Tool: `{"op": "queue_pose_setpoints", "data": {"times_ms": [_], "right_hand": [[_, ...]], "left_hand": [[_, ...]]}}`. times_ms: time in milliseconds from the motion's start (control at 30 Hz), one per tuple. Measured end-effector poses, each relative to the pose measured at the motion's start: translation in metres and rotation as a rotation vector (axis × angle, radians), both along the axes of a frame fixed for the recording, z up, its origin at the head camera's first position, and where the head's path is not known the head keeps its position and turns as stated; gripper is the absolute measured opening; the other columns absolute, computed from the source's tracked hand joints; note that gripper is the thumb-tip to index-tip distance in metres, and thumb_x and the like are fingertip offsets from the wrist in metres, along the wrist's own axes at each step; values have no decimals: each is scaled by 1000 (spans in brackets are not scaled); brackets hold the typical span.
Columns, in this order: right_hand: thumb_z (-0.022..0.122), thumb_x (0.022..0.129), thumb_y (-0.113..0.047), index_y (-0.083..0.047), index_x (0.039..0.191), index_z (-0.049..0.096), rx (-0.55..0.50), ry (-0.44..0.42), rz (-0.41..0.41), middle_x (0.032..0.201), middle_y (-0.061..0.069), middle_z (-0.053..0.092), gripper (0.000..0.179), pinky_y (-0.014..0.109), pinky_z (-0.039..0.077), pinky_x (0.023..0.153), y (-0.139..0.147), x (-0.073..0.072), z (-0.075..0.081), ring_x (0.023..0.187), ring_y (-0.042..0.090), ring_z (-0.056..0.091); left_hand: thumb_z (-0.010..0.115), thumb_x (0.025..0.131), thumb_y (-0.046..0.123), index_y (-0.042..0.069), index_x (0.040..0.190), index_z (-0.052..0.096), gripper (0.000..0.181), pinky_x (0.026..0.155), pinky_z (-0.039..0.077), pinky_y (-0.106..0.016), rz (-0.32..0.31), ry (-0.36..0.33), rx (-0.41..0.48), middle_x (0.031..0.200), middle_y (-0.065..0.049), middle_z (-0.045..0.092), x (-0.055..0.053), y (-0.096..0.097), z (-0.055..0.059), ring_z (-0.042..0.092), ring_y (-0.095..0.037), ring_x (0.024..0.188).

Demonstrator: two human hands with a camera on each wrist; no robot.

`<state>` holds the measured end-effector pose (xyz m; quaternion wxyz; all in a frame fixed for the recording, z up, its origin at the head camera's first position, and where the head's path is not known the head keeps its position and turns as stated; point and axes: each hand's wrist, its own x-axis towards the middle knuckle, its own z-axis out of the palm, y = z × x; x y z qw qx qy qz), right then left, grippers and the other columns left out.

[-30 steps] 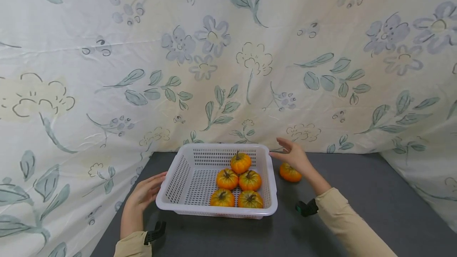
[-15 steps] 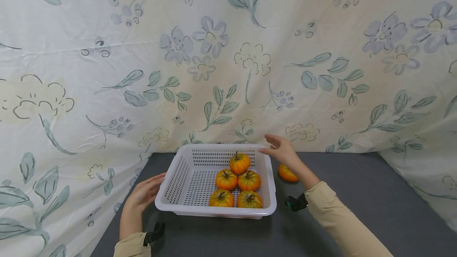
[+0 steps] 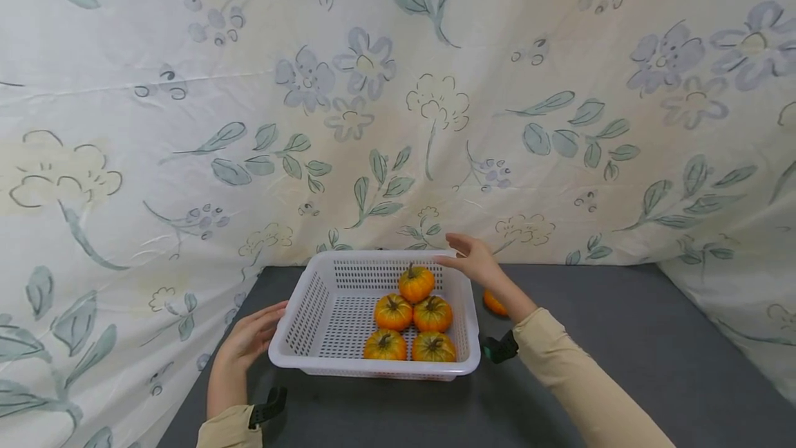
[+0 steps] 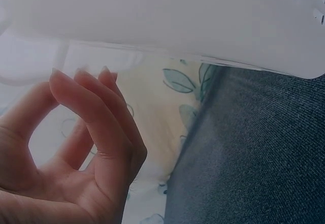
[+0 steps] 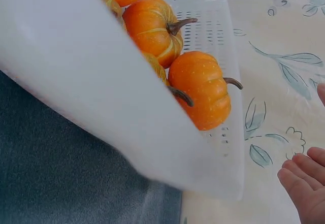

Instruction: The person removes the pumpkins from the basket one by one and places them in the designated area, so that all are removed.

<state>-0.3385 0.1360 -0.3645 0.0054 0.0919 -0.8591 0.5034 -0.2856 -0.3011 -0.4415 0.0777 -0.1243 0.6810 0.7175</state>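
1. Against a second ago, the right hand has shifted leftward, from beside the white basket to its far right corner; its thumb and fingers stand apart, holding nothing.
2. The right forearm now hides more of the lone pumpkin – on the table, right of the basket.
3. Five pumpkins sit unchanged in the basket's right half.
4. The left hand stays by the left rim, fingers loosely bent, gripping nothing – contact is unclear.
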Motion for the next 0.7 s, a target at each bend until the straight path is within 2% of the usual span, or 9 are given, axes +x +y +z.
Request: {"op": "queue_pose_setpoints", "data": {"times_ms": [333,700], "right_hand": [[72,89,-27,-1,146,40,-12,-29,6,151,20,41,70,51,37,110,-16,-3,-3,140,39,40],[72,88,-28,-2,145,42,-32,-70,-4,151,18,43,69,50,36,111,-27,-2,-6,140,35,41]], "left_hand": [[69,91,26,17,130,63,41,81,54,-28,-6,7,1,98,15,68,0,-2,0,64,-8,97],[69,91,28,13,137,57,49,81,54,-28,-26,11,-11,99,16,68,0,-6,0,64,-8,98]]}}
